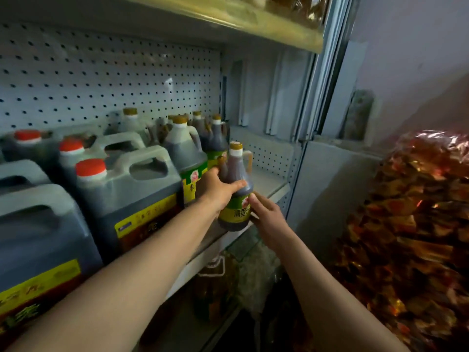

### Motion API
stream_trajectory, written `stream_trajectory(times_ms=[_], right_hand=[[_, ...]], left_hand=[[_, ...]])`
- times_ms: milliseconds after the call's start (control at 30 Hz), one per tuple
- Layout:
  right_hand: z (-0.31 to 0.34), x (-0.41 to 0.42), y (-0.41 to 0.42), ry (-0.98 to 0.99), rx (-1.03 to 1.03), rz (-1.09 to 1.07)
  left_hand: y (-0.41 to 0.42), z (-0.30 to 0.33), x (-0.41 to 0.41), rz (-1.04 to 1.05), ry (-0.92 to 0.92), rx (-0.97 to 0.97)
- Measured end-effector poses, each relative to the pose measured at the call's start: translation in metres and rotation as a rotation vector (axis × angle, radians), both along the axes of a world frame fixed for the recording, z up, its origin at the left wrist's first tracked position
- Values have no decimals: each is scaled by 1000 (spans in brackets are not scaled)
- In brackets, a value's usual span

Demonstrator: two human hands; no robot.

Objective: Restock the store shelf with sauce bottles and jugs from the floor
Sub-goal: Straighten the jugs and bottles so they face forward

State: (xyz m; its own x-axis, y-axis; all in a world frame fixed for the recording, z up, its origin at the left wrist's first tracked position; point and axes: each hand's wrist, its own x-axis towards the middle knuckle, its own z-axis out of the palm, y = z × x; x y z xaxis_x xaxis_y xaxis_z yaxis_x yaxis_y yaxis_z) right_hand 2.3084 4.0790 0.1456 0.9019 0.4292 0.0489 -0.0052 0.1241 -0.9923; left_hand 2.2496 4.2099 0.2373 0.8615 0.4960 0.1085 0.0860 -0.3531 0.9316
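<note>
A dark sauce bottle (237, 174) with a gold cap, a side handle and a green label stands at the front edge of the grey shelf (269, 184). My left hand (215, 190) wraps its shoulder from the left. My right hand (266, 214) touches its lower right side at the label. Just behind it stand more gold-capped sauce bottles (182, 148). Large dark jugs with red caps (127, 184) fill the shelf's left side.
A pegboard (101, 80) backs the shelf, and a yellowish shelf edge (253, 21) hangs above. To the right of the held bottle the shelf surface is bare. Bottles (210, 288) stand on the level below. A big bag of red-orange packets (406, 237) bulges at right.
</note>
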Motion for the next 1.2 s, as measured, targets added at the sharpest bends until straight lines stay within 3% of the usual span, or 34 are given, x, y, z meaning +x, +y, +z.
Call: stream_trajectory(times_ms=[233,467,700,833,1200], right_hand=[[5,90,23,73,-3,70],[-2,157,58,45,22,149],[-7,177,68,17,92,219],[-12,178,70,-6,166,233],[-19,195,93,14,216,203]], left_hand=[[12,5,77,80,80,48],[29,-4,128,238,38,58],[24,-22,138,367,-30,61],[10,-46,128,336,-48,80],[0,-53,125,337,47,16]])
